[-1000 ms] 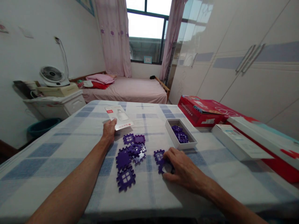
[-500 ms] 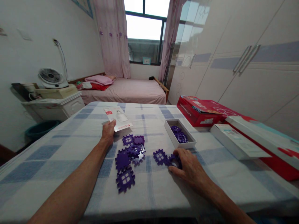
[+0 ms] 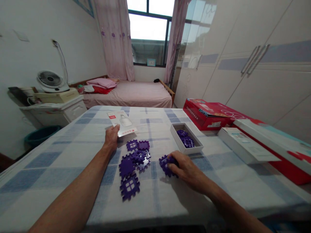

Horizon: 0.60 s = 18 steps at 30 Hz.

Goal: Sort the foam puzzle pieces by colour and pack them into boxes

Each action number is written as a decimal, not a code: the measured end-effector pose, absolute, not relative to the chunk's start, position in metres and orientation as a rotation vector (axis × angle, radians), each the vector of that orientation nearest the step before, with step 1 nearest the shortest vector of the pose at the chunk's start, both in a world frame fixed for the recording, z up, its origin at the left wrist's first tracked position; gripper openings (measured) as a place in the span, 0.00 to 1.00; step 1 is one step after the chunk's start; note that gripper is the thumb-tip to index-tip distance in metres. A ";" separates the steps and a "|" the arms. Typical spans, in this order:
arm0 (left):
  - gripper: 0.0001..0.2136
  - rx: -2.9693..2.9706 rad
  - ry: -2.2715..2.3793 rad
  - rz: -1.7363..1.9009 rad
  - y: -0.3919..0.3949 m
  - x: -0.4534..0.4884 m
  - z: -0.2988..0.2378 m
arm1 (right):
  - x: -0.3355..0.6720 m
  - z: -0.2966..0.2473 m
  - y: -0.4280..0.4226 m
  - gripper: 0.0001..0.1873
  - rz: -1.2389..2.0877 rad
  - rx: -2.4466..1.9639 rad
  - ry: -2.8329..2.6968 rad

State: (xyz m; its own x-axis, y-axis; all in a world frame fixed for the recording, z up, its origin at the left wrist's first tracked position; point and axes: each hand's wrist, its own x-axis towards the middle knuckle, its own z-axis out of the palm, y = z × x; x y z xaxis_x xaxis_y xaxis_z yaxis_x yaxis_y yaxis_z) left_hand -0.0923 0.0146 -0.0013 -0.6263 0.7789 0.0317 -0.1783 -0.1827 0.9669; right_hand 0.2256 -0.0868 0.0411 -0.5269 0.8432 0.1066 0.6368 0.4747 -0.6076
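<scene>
My left hand (image 3: 112, 137) grips the near edge of a white printed box lid (image 3: 124, 122), which shows a picture of a light bulb and a red patch. My right hand (image 3: 181, 164) is closed on purple interlocking plastic tiles (image 3: 166, 165) with toothed edges; the fingers partly cover them, so I cannot count them. Between my hands lies a loose pile of similar purple tiles (image 3: 127, 166), some with window-like cut-outs. Beyond my right hand stands an open white box (image 3: 194, 149) with more purple tiles (image 3: 185, 139) inside.
A checked cloth (image 3: 148, 207) covers the table. At the right are a red box (image 3: 206, 116), a white box (image 3: 243, 147) and a long white-and-red carton (image 3: 267, 139). Past the table stand a bed (image 3: 136, 94) and a fan (image 3: 52, 81) on a cabinet.
My right hand has moved left, bringing its tile over the one with the window cut-out, and its fingers have closed there. My left hand stays on the lid.
</scene>
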 end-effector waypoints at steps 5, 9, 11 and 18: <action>0.08 0.707 1.491 1.865 0.014 -0.091 0.002 | 0.211 0.029 -0.074 0.06 0.418 -1.275 -2.442; 0.08 0.732 1.536 1.856 0.015 -0.093 0.000 | 0.211 0.024 -0.076 0.05 0.474 -1.282 -2.387; 0.09 0.741 1.529 1.851 0.016 -0.095 -0.001 | 0.212 0.024 -0.079 0.08 0.530 -1.208 -2.313; 0.11 0.769 1.488 1.831 0.016 -0.097 -0.005 | 0.246 0.054 -0.049 0.09 0.396 -1.267 -1.945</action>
